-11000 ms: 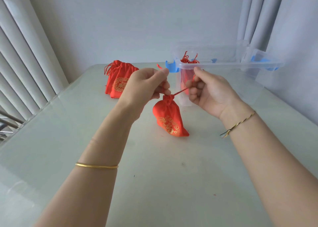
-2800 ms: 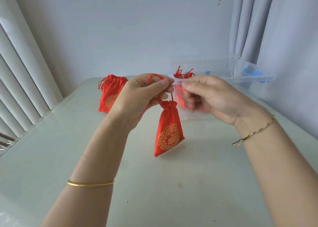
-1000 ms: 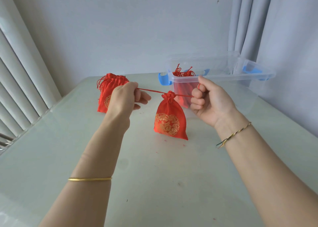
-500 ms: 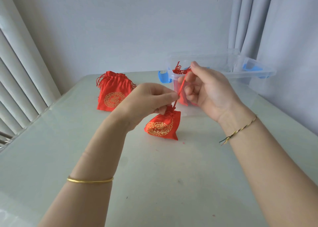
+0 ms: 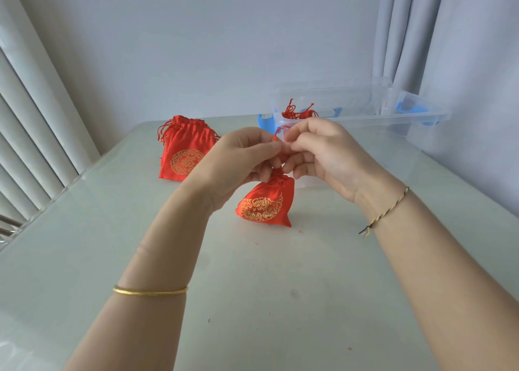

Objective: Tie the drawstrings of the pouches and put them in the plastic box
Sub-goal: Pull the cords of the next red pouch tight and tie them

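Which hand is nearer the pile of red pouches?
Left. The left hand is just right of the pile of red pouches; the right hand is farther right, in front of the plastic box. Both pinch the drawstring.

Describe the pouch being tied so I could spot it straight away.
On the table, just before the plastic box, a small red pouch is under the left hand and right hand pinching its drawstring. Unlike the stacked pouches far left, its neck is cinched shut.
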The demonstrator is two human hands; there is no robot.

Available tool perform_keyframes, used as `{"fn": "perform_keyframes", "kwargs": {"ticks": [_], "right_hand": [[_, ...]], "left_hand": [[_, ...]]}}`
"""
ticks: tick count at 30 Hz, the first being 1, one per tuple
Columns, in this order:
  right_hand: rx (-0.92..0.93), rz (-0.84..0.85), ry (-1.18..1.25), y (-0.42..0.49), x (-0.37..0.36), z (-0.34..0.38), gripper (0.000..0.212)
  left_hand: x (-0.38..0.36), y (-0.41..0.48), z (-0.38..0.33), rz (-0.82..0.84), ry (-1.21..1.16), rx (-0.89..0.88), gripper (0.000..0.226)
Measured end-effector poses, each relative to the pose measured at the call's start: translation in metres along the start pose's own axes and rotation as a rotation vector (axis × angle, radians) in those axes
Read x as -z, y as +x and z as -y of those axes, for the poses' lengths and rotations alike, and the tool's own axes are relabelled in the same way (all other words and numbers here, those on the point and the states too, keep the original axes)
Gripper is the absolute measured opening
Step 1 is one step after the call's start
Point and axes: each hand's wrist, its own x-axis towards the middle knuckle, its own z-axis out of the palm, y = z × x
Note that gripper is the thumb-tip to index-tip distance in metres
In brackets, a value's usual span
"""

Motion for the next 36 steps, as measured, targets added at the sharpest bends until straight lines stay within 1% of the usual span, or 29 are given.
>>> {"fn": "perform_keyframes", "kwargs": {"ticks": [3, 6, 9, 11, 15, 17, 19, 20, 23, 25, 27, 29, 31, 34, 36], "right_hand": [[0.076, 0.003, -0.084, 0.000, 0.002, -0.001, 0.018], [0.208, 0.010, -0.253, 0.000, -0.001, -0.004, 0.025], [0.329, -0.003, -0.354, 0.002, -0.006, -0.008, 0.027], [0.386, -0.037, -0.453, 0.002, -0.007, -0.010, 0.023], [0.532, -0.105, -0.651, 0.001, -0.009, -0.012, 0.009], [0.601, -0.110, -0.737, 0.000, -0.012, -0.013, 0.005], [0.579, -0.119, -0.772, 0.002, -0.013, -0.015, 0.003], [0.533, -0.120, -0.736, 0.002, -0.013, -0.015, 0.004], [0.347, -0.116, -0.496, 0.005, -0.011, -0.016, 0.019], [0.224, -0.131, -0.324, 0.006, -0.009, -0.016, 0.022], [0.093, -0.153, -0.113, 0.007, -0.006, -0.017, 0.023], [-0.029, -0.156, 0.084, 0.008, -0.003, -0.017, 0.027], [-0.118, -0.128, 0.227, 0.009, -0.002, -0.014, 0.031], [-0.183, -0.077, 0.363, 0.008, -0.001, -0.011, 0.029], [-0.211, -0.045, 0.412, 0.007, 0.002, -0.011, 0.029]], "left_hand": [[0.001, 0.001, 0.001, -0.092, -0.039, 0.019, 0.010], [0.001, 0.003, 0.002, -0.164, -0.058, 0.023, 0.011], [0.000, 0.003, 0.002, -0.219, -0.038, 0.021, 0.012], [0.000, 0.003, 0.002, -0.246, -0.036, 0.018, 0.012], [0.001, 0.003, 0.002, -0.268, -0.025, 0.009, 0.016], [0.001, 0.003, 0.001, -0.277, -0.022, 0.003, 0.013], [0.001, 0.003, 0.001, -0.312, -0.022, -0.023, 0.008], [0.002, 0.004, 0.001, -0.339, -0.032, -0.040, 0.007], [0.000, 0.005, -0.002, -0.395, -0.076, -0.071, 0.014], [-0.002, 0.004, -0.004, -0.436, 0.012, -0.097, 0.021], [0.001, 0.002, -0.006, -0.493, 0.135, -0.143, 0.021], [0.005, 0.000, -0.010, -0.456, 0.193, -0.218, 0.019], [0.003, -0.005, -0.014, -0.380, 0.356, -0.282, 0.022], [-0.006, -0.005, -0.011, -0.333, 0.601, -0.355, 0.014], [-0.008, -0.003, -0.008, -0.332, 0.671, -0.358, 0.012]]}}
